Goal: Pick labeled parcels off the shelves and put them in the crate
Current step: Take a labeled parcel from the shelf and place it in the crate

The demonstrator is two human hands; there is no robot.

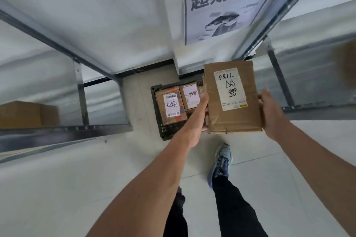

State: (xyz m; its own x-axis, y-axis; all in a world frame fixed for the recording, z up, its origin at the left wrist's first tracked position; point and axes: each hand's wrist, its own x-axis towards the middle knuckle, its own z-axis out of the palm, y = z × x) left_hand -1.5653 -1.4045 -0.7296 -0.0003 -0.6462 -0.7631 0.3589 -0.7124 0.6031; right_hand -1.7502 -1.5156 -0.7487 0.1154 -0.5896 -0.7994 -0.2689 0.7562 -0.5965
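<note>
A brown cardboard parcel (237, 119) with a white handwritten label hangs in the air between my two hands. My left hand (198, 119) grips its left edge, thumb on top and fingers underneath. My right hand (273, 113) holds its right edge. Below and to the left, on the floor, stands a dark plastic crate (155, 106). Inside it lie two labeled parcels, one (170, 105) at the left and one (190, 95) beside it. The held parcel hides the crate's right part.
Metal shelves (81, 90) stand at the left, with a plain cardboard box (28, 114) on one. Another shelf frame (279, 81) rises at the right. A printed paper sign (225, 9) hangs on the white wall. My shoe (221, 161) is on the pale floor near the crate.
</note>
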